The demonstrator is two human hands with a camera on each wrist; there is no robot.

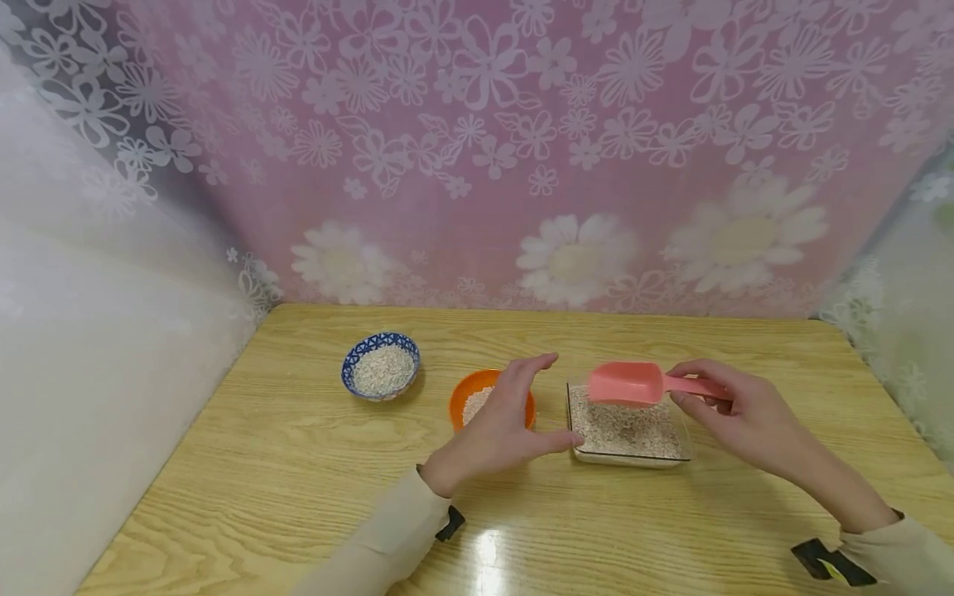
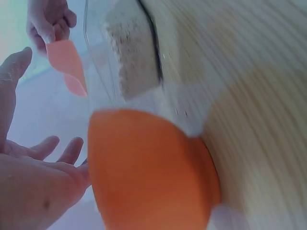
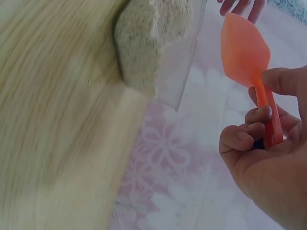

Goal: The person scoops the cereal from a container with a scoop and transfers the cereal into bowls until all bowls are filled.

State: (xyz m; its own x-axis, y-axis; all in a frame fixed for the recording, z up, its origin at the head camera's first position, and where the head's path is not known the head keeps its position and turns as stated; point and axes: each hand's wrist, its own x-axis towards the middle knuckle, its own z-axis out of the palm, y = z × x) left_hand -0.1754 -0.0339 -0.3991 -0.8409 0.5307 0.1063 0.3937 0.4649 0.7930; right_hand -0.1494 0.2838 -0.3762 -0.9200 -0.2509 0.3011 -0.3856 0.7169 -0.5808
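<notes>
Two hands in: we pinch pink scoop (image 1: 626, 385) by handle (image 3: 272, 120), right hand (image 1: 753, 422), above grain container (image 1: 633, 460) at orange bowl's (image 1: 457, 403) 3 o'clock, probably so spills drop back. Our left hand (image 1: 495, 432) spread by orange bowl, nothing held. Blue-white bowl (image 1: 383, 339) at its 10.

in front of the clear container (image 1: 633, 460), a stretch of bare worktop (image 1: 604, 530) is left between the left sleeve (image 1: 395, 530) and the right sleeve (image 1: 905, 550). behind the container, a strip is left free, ended by the floral backdrop (image 1: 462, 207). to its left, passage is blocked by the orange bowl (image 1: 460, 396) and the spread left hand (image 1: 492, 426); farther left, a gap is left before the blue-and-white bowl (image 1: 400, 340). above the container, entry is obstructed by the pink scoop (image 1: 628, 384); its right side is hemmed in by the right hand (image 1: 753, 418).
</notes>
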